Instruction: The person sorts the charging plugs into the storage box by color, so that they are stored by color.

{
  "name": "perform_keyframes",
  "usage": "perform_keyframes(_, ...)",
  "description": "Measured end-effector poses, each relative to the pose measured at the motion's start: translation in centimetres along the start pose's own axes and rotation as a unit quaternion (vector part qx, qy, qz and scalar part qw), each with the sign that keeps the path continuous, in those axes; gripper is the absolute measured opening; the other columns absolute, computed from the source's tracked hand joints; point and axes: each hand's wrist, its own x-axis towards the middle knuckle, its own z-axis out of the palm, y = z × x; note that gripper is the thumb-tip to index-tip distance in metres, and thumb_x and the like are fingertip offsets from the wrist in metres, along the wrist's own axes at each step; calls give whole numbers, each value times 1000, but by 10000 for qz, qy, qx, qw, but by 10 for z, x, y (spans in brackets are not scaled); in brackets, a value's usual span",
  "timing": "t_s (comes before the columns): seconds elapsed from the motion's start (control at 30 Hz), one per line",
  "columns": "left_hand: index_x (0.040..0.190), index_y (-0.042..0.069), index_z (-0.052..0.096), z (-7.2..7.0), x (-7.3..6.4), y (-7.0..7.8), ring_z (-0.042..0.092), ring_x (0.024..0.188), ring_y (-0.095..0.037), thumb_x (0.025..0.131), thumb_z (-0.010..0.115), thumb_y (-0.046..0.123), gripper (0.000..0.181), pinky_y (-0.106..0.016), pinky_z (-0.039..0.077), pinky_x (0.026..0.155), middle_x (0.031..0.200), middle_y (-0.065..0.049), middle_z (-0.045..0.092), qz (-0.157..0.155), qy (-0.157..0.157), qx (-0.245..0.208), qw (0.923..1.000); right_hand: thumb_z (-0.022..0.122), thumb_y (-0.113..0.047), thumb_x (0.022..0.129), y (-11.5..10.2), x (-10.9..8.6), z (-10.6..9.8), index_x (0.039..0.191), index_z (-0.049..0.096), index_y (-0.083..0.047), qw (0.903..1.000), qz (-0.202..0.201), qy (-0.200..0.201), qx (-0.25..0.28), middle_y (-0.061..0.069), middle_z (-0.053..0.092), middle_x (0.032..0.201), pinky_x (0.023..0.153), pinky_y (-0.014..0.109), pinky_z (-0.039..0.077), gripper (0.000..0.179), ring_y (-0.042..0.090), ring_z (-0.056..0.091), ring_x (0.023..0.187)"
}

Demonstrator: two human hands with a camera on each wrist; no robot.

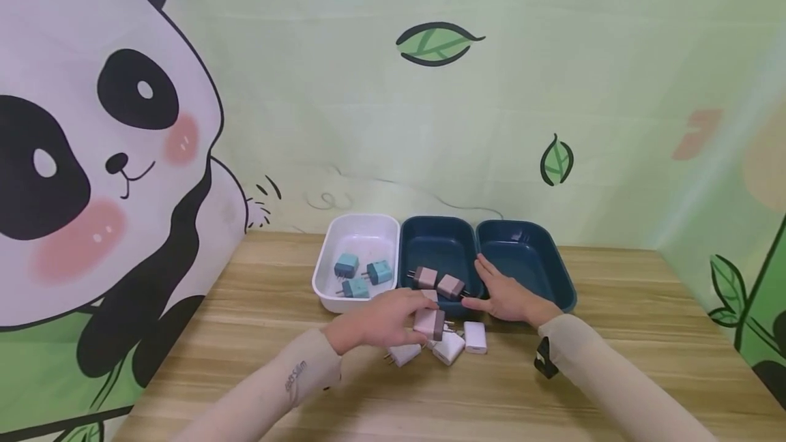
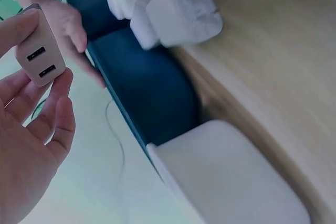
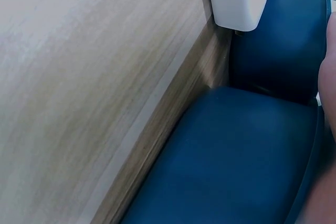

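Observation:
In the head view my left hand (image 1: pixel 382 319) pinches a pink USB charger plug (image 1: pixel 429 324) between thumb and fingers, over the front of the middle blue tray (image 1: pixel 437 221). Two USB ports show on this charger (image 2: pixel 42 59) in the left wrist view. My right hand (image 1: pixel 508 295) has its fingers straight at the divide between the two blue trays, thumb close to a pink charger (image 1: pixel 451 286). Another pink charger (image 1: pixel 425 277) lies beside that one, and a further one is partly hidden behind my left hand. White chargers (image 1: pixel 449 348) lie on the table below.
At the left of the row, a white tray (image 1: pixel 316 282) holds three teal chargers (image 1: pixel 379 271). The right blue tray (image 1: pixel 555 261) adjoins the middle one. All three stand on a wooden table (image 1: pixel 258 278), before a wall cloth (image 1: pixel 344 121) printed with a panda and leaves.

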Motion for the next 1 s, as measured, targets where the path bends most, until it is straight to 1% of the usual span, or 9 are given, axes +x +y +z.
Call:
perform_keyframes(0.1,129,14,56,-8,3,0,52,111,-13,87,68,36,49,-30,43,95,126,1,57,-244,58,1,9997,56,-59,86,0,0,0,150,12,-1,10000,-13,13,-26,16,1,157,103,62,25,97,45,22,135)
perform_keyframes(0.23,127,13,57,-14,8,-5,55,101,-15,86,67,34,47,-25,46,84,120,1,60,-375,233,-31,9990,56,-60,85,2,0,1,150,12,0,10000,-9,27,-53,17,2,157,102,61,26,99,45,23,135)
perform_keyframes(0.33,126,14,57,-18,10,-10,55,96,-18,87,67,33,45,-24,47,77,116,0,60,-484,280,-211,9982,55,-64,83,3,0,1,150,12,-1,10000,2,15,-42,17,2,157,102,61,26,101,45,23,135)
perform_keyframes(0.47,131,16,54,-20,14,-18,54,99,-15,89,65,35,48,-26,47,82,123,-1,58,-586,271,-272,9975,55,-64,83,3,0,1,150,13,-1,10000,-6,31,-30,16,2,157,103,60,26,102,44,23,135)
perform_keyframes(0.57,132,16,54,-21,18,-23,53,103,-12,89,65,36,49,-29,46,89,126,-1,57,-648,279,-132,9974,56,-60,85,3,0,2,150,12,0,10000,-46,38,-9,16,2,157,103,61,25,99,44,22,136)
perform_keyframes(0.7,128,12,56,-25,25,-28,54,104,-15,88,67,34,47,-31,44,92,123,-3,58,-724,270,16,9970,57,-57,86,3,1,2,150,12,0,10000,-66,33,1,16,2,157,104,60,25,97,44,22,136)
perform_keyframes(0.87,126,10,56,-27,37,-36,54,98,-16,87,68,30,46,-31,46,88,119,-4,60,-779,322,35,9964,57,-57,86,3,1,2,150,12,0,10000,-63,54,3,16,2,157,104,59,24,97,43,22,136)
perform_keyframes(1.0,126,10,56,-27,44,-43,53,94,-16,87,68,30,46,-30,46,84,116,-4,60,-940,402,-101,9947,57,-59,86,2,1,2,150,12,-1,10000,-64,46,24,15,2,157,104,59,24,98,43,21,136)
